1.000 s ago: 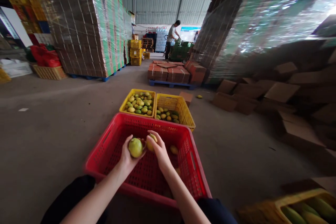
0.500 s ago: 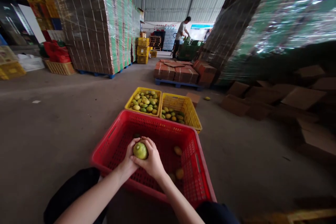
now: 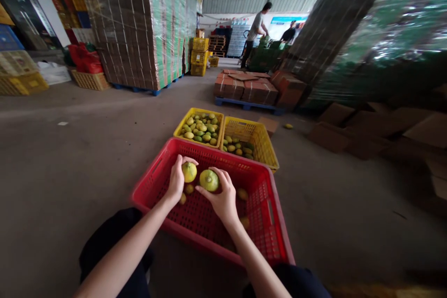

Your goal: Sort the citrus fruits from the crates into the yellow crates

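Observation:
My left hand [image 3: 177, 179] is curled around a yellow lemon [image 3: 189, 172] with a small greenish tip. Beside it, my right hand [image 3: 223, 193] grips a larger yellow-green lemon [image 3: 209, 180] between thumb and fingers. A narrow gap separates the two fruits, both held above a red plastic crate [image 3: 279, 237] with slotted walls. A few lemons lie on the crate's floor, among them one lemon [image 3: 242, 194] near the right wall. My forearms cover part of the crate's near side.
Two yellow crates stand against the red crate's far side: a fuller left crate [image 3: 178, 129] and a right crate [image 3: 263, 142] with fewer fruits. Beyond are stacked cartons [image 3: 260, 92] on a blue pallet, wrapped stacks [image 3: 122, 28], loose cardboard boxes [image 3: 328, 136] and a person [image 3: 257, 28] bending.
My hands were together around one visible lemon; now they are apart, each with its own lemon. The view has shifted, so the crates appear farther right and slightly higher.

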A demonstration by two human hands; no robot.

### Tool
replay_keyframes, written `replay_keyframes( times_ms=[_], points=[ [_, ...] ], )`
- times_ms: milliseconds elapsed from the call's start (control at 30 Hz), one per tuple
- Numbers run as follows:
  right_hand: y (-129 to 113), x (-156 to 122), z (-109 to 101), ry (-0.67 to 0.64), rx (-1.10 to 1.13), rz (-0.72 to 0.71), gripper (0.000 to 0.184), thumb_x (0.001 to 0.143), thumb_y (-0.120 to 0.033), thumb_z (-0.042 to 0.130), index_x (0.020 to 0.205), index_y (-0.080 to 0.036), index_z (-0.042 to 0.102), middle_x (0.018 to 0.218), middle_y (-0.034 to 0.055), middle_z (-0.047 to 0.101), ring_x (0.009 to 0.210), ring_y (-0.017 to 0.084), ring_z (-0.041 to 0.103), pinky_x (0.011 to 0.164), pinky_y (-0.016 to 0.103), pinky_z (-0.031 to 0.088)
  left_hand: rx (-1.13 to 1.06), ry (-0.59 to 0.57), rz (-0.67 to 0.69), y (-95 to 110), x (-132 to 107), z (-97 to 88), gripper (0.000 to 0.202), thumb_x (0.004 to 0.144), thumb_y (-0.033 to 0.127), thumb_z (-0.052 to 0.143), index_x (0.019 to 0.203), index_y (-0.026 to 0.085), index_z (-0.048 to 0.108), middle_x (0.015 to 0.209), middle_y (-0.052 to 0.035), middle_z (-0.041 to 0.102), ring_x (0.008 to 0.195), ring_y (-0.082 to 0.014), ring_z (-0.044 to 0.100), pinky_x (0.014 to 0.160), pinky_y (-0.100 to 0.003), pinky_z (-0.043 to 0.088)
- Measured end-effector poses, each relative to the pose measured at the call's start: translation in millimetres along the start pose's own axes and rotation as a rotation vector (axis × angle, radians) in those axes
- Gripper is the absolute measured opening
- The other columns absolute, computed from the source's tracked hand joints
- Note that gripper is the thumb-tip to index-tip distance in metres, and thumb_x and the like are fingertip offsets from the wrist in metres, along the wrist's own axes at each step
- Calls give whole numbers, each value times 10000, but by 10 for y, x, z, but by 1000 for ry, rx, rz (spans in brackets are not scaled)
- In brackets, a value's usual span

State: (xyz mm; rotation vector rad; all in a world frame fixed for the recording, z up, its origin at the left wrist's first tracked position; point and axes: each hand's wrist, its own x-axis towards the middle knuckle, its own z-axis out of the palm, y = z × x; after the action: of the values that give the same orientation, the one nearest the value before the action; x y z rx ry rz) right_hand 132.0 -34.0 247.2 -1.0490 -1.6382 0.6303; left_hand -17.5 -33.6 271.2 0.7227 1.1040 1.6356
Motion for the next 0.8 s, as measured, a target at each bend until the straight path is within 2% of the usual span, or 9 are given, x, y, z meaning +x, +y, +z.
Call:
replay_keyframes(
  times_ms=[67,133,200,300,400,500,567,700,800],
  points=[
    [-12,-1,12,9,18,11,542,635,-447,876,1093,-236,677,1090,95,674,1030,286,648,928,438,536,106,-40,126,-2,-30,19,393,918,436,509,621,215,640,781,-40,690,860,-205,612,789,-255,459],
    [-15,-1,12,4,43,39,553,612,-440,887,1082,-235,683,1074,92,684,1018,284,647,921,435,532,126,-50,170,-18,-37,39,344,894,391,546,620,206,638,781,-35,684,834,-191,599,788,-246,447],
    [-2,4,8,-11,117,101,587,579,-437,898,1081,-231,672,1040,75,699,978,270,652,890,419,537,13,-4,78,-38,-16,57,273,856,367,586,654,192,637,756,-16,659,762,-159,585,734,-232,446],
    [38,23,17,1,350,287,525,575,-449,879,986,-228,639,904,15,707,824,207,653,756,340,546,-277,68,-203,-55,37,72,186,768,326,671,688,180,589,658,30,587,611,-115,542,633,-224,450],
    [64,61,51,34,672,529,373,640,-470,805,839,-213,621,773,-23,668,694,151,612,611,259,508,-397,-3,-400,-61,55,80,192,739,291,709,706,177,557,607,42,562,547,-110,550,564,-225,461],
    [52,97,80,64,965,733,308,644,-438,755,803,-205,629,694,-27,648,606,149,593,497,246,472,-389,-124,-427,-75,19,92,194,805,335,678,762,163,600,664,10,622,553,-123,603,512,-218,470],
    [34,105,80,74,1084,822,262,652,-396,726,802,-200,637,665,-17,661,559,157,592,450,252,462,-384,-171,-417,-90,-18,99,214,849,346,644,767,149,619,691,-9,645,547,-118,616,502,-211,483],
    [11,90,40,98,1296,902,203,726,-364,658,812,-181,655,688,22,705,604,173,650,519,281,542,-439,-100,-530,-115,-68,94,330,945,334,452,775,122,640,665,-37,648,517,-122,621,454,-205,486],
    [19,83,16,173,1435,875,174,768,-289,639,912,-194,666,827,34,748,748,182,703,630,288,587,-468,-54,-581,-123,-72,86,318,941,275,398,861,117,662,684,-50,666,519,-134,636,431,-204,486]
  ],
)
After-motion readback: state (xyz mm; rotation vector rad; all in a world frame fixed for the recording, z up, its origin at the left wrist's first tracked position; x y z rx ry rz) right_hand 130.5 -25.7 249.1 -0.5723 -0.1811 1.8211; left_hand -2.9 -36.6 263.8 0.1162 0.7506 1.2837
